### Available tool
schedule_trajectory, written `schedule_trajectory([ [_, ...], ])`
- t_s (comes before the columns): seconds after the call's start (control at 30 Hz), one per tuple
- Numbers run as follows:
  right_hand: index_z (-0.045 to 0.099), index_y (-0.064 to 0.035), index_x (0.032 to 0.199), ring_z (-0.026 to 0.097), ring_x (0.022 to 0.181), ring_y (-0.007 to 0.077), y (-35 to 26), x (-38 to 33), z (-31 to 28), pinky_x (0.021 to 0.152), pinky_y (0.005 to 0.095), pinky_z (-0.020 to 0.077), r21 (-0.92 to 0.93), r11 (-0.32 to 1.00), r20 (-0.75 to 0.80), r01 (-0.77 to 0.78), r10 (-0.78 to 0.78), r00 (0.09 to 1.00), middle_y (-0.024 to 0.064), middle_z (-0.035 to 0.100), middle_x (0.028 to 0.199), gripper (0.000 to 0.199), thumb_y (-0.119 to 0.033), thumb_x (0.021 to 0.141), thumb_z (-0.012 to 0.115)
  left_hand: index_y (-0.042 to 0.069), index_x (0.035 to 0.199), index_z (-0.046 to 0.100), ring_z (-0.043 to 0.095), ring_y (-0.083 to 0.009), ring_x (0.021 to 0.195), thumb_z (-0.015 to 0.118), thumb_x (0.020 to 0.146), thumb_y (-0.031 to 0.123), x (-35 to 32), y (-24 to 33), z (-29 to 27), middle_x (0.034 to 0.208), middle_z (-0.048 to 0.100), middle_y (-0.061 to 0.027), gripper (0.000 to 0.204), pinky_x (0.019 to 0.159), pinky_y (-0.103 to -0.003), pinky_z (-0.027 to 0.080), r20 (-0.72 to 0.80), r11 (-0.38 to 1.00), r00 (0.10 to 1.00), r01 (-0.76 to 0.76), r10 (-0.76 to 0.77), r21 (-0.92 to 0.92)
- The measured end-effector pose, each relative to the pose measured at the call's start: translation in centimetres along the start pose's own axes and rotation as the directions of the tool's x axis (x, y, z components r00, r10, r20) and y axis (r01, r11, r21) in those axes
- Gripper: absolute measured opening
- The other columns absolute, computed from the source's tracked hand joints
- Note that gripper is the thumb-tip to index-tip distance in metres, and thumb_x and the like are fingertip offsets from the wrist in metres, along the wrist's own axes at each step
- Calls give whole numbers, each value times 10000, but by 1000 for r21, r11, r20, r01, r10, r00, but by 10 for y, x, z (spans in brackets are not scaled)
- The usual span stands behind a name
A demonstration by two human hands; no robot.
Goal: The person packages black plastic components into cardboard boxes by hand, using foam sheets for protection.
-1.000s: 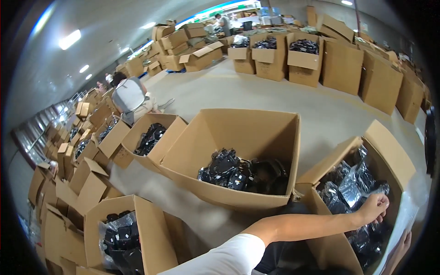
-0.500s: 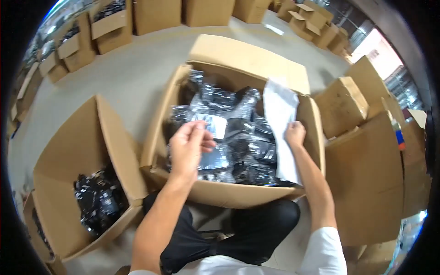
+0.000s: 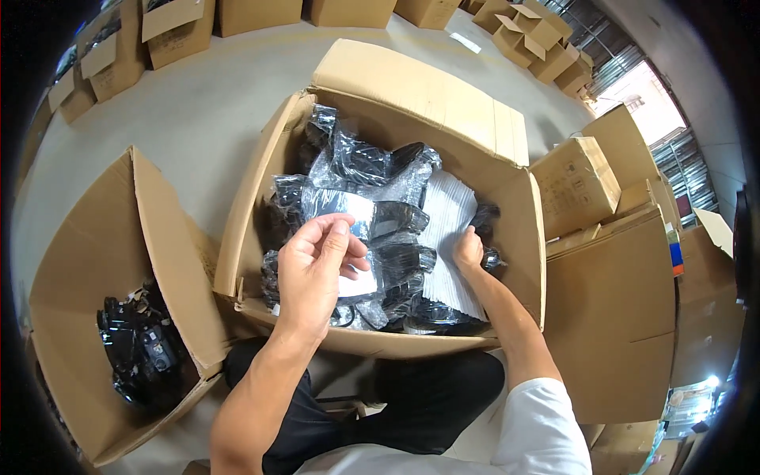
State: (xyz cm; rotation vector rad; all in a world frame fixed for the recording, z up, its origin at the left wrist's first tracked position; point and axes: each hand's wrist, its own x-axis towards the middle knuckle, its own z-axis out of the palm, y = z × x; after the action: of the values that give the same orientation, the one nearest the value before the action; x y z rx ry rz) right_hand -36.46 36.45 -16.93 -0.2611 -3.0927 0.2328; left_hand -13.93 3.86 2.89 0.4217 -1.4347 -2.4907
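Note:
In front of me stands a large open cardboard box (image 3: 416, 342) holding several shiny black parts (image 3: 360, 158) in clear plastic wrap. My right hand (image 3: 469, 249) is closed on the edge of a ribbed white foam sheet (image 3: 445, 237), which lies tilted over the wrapped parts on the box's right side. Above the left part of the contents, my left hand (image 3: 321, 257) is in a pinch, thumb against forefinger and the other fingers curled. Whether anything small sits in that pinch is hidden. Just beyond it shows a glossy, reflective wrapped piece (image 3: 342, 204).
A second open box (image 3: 83, 261) at the left holds loose black parts (image 3: 146, 344). Cardboard boxes (image 3: 575, 182) and tall cardboard panels (image 3: 606, 317) crowd the right side. More cartons (image 3: 261, 16) line the far side of the grey floor (image 3: 214, 103).
My right hand has brought the foam sheet leftward and lower, from upright at the box's right side to lying over the wrapped parts. The left hand keeps its pinch. My view has shifted slightly.

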Motion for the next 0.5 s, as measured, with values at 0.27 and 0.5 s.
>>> schedule_trajectory([
  [0.27, 576, -77, 1183, 676, 876, 260, 35, 31, -5, 675, 403, 582, -622, 718, -148, 312, -499, 854, 108, 608, 1080, 270, -138, 920, 576, 38, 1105, 650, 655, -91, 637, 559, 1047, 273, -3, 1, 10, 773, 670, -42, 259, 548, -226, 508, 35, 996, 999, 1, 2, -88],
  [0.5, 606, 33, 1163, 564, 1144, 428, 6, 1, -50, 986, 474, 465, -120, 813, 67, 570, -566, 822, 248, 577, 1215, 327, -93, 865, 656, -33, 1113, 633, 619, -84, 619, 545, 1049, 223, -17, -13, -17, 746, 644, -33, 278, 529, -227, 479, 60, 992, 992, -118, 115, 54],
])
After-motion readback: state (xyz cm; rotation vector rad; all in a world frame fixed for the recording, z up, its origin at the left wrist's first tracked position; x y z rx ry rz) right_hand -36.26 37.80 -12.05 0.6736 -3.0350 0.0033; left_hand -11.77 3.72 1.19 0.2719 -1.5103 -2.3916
